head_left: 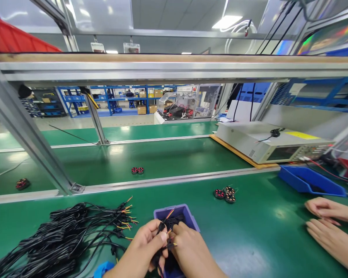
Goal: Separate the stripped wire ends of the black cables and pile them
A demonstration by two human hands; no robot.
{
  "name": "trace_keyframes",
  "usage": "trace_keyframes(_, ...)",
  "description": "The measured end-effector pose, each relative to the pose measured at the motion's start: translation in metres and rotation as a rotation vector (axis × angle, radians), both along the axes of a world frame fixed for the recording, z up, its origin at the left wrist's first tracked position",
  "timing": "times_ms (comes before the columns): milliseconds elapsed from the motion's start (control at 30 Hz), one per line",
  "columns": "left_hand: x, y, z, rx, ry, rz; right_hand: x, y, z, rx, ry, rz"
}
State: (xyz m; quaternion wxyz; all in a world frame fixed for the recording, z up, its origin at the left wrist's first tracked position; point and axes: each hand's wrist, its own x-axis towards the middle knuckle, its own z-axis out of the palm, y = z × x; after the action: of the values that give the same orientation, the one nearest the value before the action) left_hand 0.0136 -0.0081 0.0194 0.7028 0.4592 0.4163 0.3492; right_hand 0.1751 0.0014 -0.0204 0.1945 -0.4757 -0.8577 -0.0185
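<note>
My left hand is closed around a black cable whose stripped end shows orange, yellow and red wires. Beside it, my right hand is curled over a purple-blue bin, its fingertips mostly hidden. Another dark end with a yellowish tip pokes out between the two hands; which hand has it I cannot tell. Inside the bin lie small black parts, too bunched to name. A large pile of black cables lies to the left, coloured wire ends pointing towards the bin.
Another person's hands rest at the right edge, near a blue tray. Small round motors sit on the green bench right of the bin, others behind the metal rail. A grey instrument stands back right; a shelf beam crosses overhead.
</note>
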Motion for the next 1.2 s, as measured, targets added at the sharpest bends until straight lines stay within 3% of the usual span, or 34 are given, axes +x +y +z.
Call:
trace_keyframes(167, -0.002, 0.000, -0.004, 0.014, -0.020, -0.033, 0.008, -0.002, 0.015, -0.018, 0.095, -0.022)
trace_keyframes(367, -0.001, -0.001, -0.011, 0.004, -0.058, -0.055, 0.019, -0.006, 0.036, -0.140, 0.555, -0.007)
trace_keyframes(500, 0.002, -0.003, -0.013, 0.021, -0.096, -0.030, 0.012, -0.010, 0.042, -0.235, 0.881, -0.030)
trace_keyframes(633, 0.003, -0.003, -0.013, 0.015, -0.092, -0.049, 0.002, -0.017, 0.043, -0.304, 1.050, -0.022)
trace_keyframes(867, 0.000, -0.004, -0.011, 0.013, -0.050, -0.108, -0.002, -0.020, 0.041, -0.226, 1.097, -0.049)
trace_keyframes(1033, 0.000, -0.004, -0.004, 0.034, -0.030, -0.132, -0.005, -0.018, 0.040, -0.021, 1.056, -0.015)
trace_keyframes(1200, 0.002, -0.005, 0.001, 0.030, -0.031, -0.124, -0.005, -0.020, 0.039, 0.007, 0.987, 0.001)
